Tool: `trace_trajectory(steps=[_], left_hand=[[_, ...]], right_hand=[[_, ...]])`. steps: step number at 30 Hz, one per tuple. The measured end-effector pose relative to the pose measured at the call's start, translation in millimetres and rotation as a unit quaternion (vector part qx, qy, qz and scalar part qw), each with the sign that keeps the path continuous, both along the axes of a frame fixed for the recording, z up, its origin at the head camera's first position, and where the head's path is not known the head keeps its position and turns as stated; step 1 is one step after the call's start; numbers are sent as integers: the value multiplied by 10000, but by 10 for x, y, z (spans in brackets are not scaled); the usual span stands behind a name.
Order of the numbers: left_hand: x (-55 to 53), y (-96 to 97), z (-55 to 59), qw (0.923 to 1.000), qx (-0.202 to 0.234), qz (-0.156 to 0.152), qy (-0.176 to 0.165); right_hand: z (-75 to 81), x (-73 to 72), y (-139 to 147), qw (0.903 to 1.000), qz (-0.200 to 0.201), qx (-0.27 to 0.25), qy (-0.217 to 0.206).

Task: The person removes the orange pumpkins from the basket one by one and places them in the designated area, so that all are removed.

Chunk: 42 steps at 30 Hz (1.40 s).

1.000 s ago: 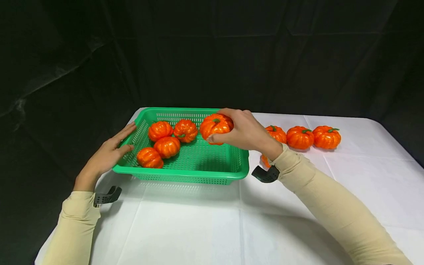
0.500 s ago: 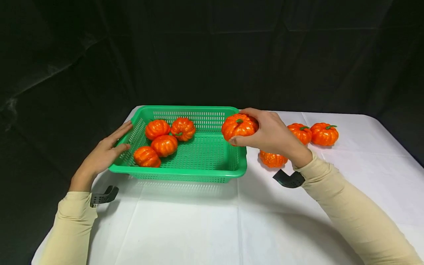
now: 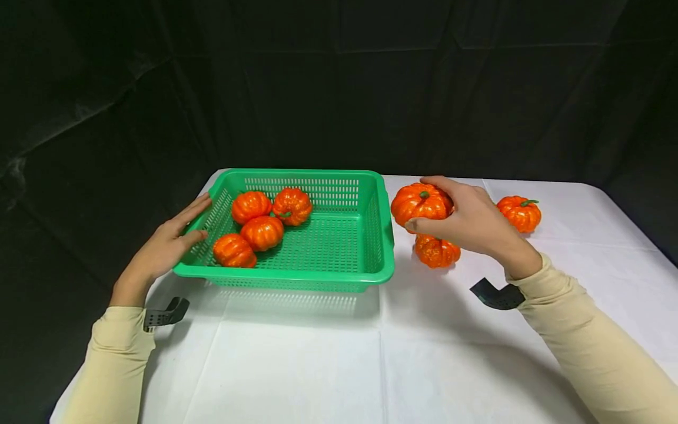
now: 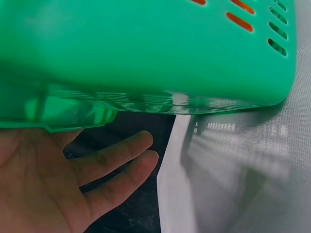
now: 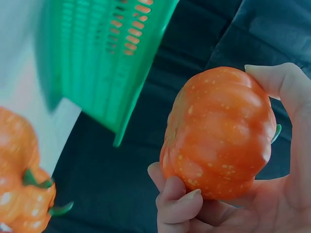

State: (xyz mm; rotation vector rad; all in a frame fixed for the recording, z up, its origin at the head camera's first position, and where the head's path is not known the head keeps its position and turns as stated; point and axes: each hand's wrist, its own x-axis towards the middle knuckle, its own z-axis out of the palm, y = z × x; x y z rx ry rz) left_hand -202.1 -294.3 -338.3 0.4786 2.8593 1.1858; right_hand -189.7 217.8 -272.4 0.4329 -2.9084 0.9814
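My right hand (image 3: 474, 221) grips a small shiny orange pumpkin (image 3: 420, 202) with a green stem, held up just right of the basket's rim. In the right wrist view, thumb and fingers clasp that pumpkin (image 5: 218, 133) from opposite sides. My left hand (image 3: 165, 244) rests at the left rim of the green plastic basket (image 3: 283, 275), its fingers extended; the left wrist view shows this hand (image 4: 63, 179) under the rim, fingers spread. Several pumpkins (image 3: 263, 233) lie in the basket's left half.
On the white-covered table (image 3: 296, 365), one pumpkin (image 3: 437, 252) sits below the held one. Another pumpkin (image 3: 520, 213) stands farther right, partly behind my right hand. A black cloth (image 3: 339, 88) hangs behind the table.
My right hand has carried the pumpkin rightward, from above the basket to beyond its right rim. The left hand has stayed at the left rim. The pumpkins inside lie as before.
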Motion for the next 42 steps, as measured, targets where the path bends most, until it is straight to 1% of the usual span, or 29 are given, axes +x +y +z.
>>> trace_trajectory(steps=[6,9,13,17,24,26,28,33,35,42], left_hand=[[-10,17,21,10000,25,-45,7],[-20,21,21,10000,14,-67,26],[-31,29,23,9999,-20,-88,49],[-45,43,29,9999,-20,-98,44],[-58,72,30,9999,20,-124,41],[-55,75,29,9999,14,-117,41],[-49,71,28,9999,12,-115,72],[-20,58,25,9999,3,-126,88],[-6,52,22,9999,18,-130,71],[30,21,12,10000,52,-49,33]], right_hand=[[-51,-25,221,9995,-285,157,-37],[-82,-34,326,9991,-359,238,-40],[-122,-40,458,9981,-471,360,-192],[-183,-35,601,9964,-620,500,-302],[-311,-42,879,9941,-772,706,-272],[-314,-54,930,9939,-787,719,-299],[-304,-70,977,9933,-783,748,-416],[-314,-114,1088,9897,-770,808,-891],[-339,-137,1117,9886,-736,826,-1019],[-458,-213,1159,9856,-501,1097,-1184]])
